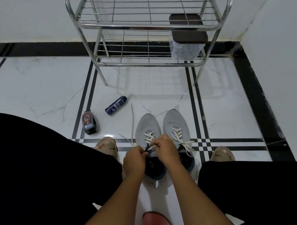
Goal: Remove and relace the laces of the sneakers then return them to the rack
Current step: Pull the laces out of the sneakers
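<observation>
Here, 2 hands work at the tongue of the left grey sneaker [147,128] on a white tile floor [45,86]. The left hand [134,160] has fingers curled, pinching the white lace [132,120] near the upper eyelets; the lace's free end trails away across the floor toward the rack. The right hand [165,150] is also curled, fingertips pinching the lace at the top of the crossed section, knuckles up. Exactly which strand each finger holds is hard to tell, since the hands cover the upper eyelets & part of the shoe opening.

The right grey sneaker [176,123] sits just beside the 1st, touching or nearly so, fully laced w/ loose ends draped over its outer side. Both toes point toward the metal rack [146,26], which stands near, by the wall; its top is cut off by the frame edge. A lidded clear container [186,46] sits on the rack's lower shelf, right side, contents blurry.

Both forearms reach forward from the bottom edge, converging on the shoe between black-clad knees. 2 sandalled feet [108,146] flank the sneakers. A dark blue can [116,105] lies on its side on the floor to the left; a small dark bottle [89,123] sits near it. A red object [155,221] at the bottom edge is cut off, unclear what.
</observation>
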`<state>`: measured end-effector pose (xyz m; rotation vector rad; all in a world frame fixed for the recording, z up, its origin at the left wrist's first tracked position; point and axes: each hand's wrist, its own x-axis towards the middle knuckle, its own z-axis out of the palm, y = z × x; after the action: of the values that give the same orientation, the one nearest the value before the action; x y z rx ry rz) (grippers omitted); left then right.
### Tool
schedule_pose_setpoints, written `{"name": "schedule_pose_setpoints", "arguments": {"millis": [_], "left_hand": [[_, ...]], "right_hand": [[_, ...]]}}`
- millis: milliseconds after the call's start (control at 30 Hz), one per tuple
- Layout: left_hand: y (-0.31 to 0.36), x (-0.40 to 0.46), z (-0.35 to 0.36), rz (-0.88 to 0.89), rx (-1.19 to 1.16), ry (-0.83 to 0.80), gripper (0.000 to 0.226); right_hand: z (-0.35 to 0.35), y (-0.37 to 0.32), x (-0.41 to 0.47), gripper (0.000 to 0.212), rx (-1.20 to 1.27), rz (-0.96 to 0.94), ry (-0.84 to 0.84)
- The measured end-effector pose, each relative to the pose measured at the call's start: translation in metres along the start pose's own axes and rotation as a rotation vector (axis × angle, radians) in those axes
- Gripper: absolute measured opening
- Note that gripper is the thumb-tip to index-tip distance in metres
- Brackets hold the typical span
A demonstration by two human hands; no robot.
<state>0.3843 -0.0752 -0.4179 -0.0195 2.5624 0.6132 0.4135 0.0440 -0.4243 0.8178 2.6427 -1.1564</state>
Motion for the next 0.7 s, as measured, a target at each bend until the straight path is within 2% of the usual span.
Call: {"name": "schedule_pose_setpoints", "arguments": {"millis": [167,233,267,333,400,433,467,567,600,700], "left_hand": [[-0.01,0.012,-0.004,-0.113,-0.231,-0.073,0.012],[-0.013,0.014,-0.005,-0.16,-0.276,-0.092,0.01],[-0.015,0.016,-0.005,-0.196,-0.31,-0.09,0.01],[-0.019,0.017,-0.004,-0.267,-0.354,-0.085,0.017],[-0.018,0.015,-0.005,-0.279,-0.333,-0.094,0.021],[-0.017,0.014,-0.005,-0.267,-0.321,-0.103,0.023],[-0.016,0.013,-0.005,-0.25,-0.315,-0.115,0.026],[-0.012,0.015,-0.005,-0.213,-0.276,-0.152,0.03],[-0.012,0.015,-0.005,-0.208,-0.272,-0.156,0.029],[-0.014,0.017,-0.005,-0.203,-0.283,-0.158,0.026]], "right_hand": [[0.014,0.002,-0.012,0.023,-0.346,-0.2,-0.05],[0.018,0.002,-0.012,0.014,-0.342,-0.193,-0.072],[0.014,-0.001,-0.011,0.016,-0.174,-0.11,-0.038],[-0.005,-0.006,-0.009,0.039,0.264,0.234,0.096],[-0.016,0.0,-0.001,0.039,0.753,0.557,0.193],[-0.018,0.001,0.004,0.034,0.745,0.605,0.132],[-0.018,-0.001,0.006,0.03,0.652,0.565,0.051],[-0.007,-0.002,0.005,0.017,0.057,0.207,-0.164],[-0.003,-0.005,0.003,0.016,-0.039,0.138,-0.201],[0.009,-0.008,0.001,0.016,-0.261,0.042,-0.138]]}}
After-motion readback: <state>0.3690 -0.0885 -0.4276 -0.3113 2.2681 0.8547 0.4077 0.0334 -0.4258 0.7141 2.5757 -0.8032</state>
